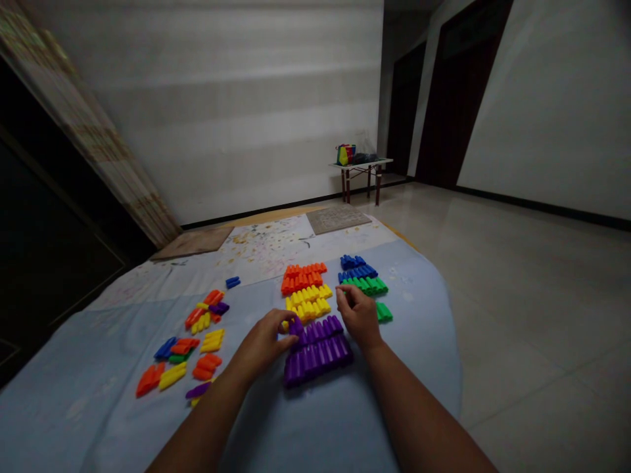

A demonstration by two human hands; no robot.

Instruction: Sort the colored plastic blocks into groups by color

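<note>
Purple pieces (319, 358) lie side by side in rows on the light blue cloth. At their upper left corner, my left hand (269, 338) has its thumb and fingers closed around a purple piece (296, 327). My right hand (359, 314) hovers right of the yellow rows, its fingers curled together; what they hold, if anything, is hidden. Yellow pieces (309, 303) lie beyond the purple ones, with orange rows (302, 278) behind them. Green pieces (367, 285) and blue pieces (357, 270) form rows at the right, and a few green ones (384, 312) lie beside my right hand.
Mixed loose pieces (180, 345) are scattered at the left, with a small blue group (233, 282) farther back. Two flat mats (194, 243) (338, 220) lie at the far edge of the cloth. A small table (362, 164) holding a colourful bag stands by the wall.
</note>
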